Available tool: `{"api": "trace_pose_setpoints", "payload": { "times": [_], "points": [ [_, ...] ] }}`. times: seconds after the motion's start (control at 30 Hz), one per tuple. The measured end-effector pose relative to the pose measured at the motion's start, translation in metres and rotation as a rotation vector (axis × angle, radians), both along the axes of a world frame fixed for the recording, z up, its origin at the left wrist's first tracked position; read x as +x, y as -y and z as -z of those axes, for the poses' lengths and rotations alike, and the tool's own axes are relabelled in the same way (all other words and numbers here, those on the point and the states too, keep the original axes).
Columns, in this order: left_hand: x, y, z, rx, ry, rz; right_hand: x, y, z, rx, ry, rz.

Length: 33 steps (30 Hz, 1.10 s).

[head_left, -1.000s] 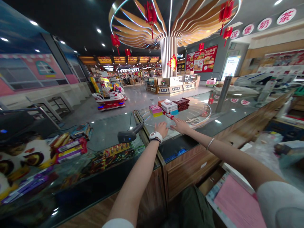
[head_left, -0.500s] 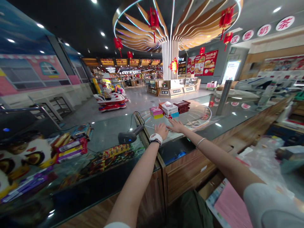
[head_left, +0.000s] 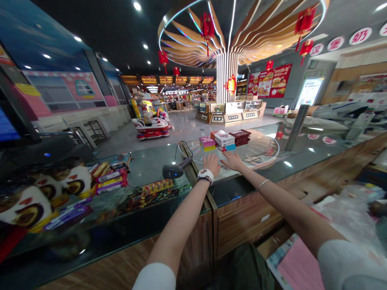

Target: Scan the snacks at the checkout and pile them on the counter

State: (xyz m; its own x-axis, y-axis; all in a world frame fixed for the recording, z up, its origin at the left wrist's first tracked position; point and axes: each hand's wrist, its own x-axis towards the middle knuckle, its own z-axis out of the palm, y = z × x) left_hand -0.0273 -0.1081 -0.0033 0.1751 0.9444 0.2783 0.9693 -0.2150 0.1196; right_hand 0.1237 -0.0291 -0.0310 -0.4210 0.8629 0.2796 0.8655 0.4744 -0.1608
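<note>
My left hand (head_left: pixel 211 164), with a white watch at its wrist, is open with fingers spread over the glass counter (head_left: pixel 148 160). Just in front of it sit small pink and yellow boxes (head_left: pixel 207 143). Beside it on the right, my right hand (head_left: pixel 232 160) is also open, its fingers stretched toward a white box (head_left: pixel 224 138) stacked on a blue one (head_left: pixel 230 147). Whether the fingertips touch the boxes I cannot tell. A pile of dark red-brown packets (head_left: pixel 240 137) lies right of the white box. Neither hand holds anything.
A black barcode scanner (head_left: pixel 173 170) lies left of my left hand, its cable trailing behind. Snack packs (head_left: pixel 111 177) and printed bags (head_left: pixel 75 177) crowd the counter's left. A metal post (head_left: pixel 297 128) rises at the right. An open drawer with pink paper (head_left: pixel 300 264) is below right.
The view has turned to the left, so everything sits farther right in the picture. Both hands stay open by the boxes, with little movement against the counter.
</note>
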Motion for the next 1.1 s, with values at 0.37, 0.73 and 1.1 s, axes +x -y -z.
{"api": "trace_pose_setpoints", "payload": {
  "times": [0.37,0.73,1.1],
  "points": [
    [-0.050,0.052,-0.032,0.175,0.021,-0.059,-0.044,0.049,-0.035,0.255,-0.164,-0.223],
    [-0.161,0.122,-0.040,0.312,0.064,-0.186,-0.135,0.108,-0.039,0.251,-0.345,-0.449],
    [-0.270,0.160,-0.046,0.396,-0.019,-0.478,-0.251,0.158,-0.055,0.210,-0.338,-0.652]
  ]
}}
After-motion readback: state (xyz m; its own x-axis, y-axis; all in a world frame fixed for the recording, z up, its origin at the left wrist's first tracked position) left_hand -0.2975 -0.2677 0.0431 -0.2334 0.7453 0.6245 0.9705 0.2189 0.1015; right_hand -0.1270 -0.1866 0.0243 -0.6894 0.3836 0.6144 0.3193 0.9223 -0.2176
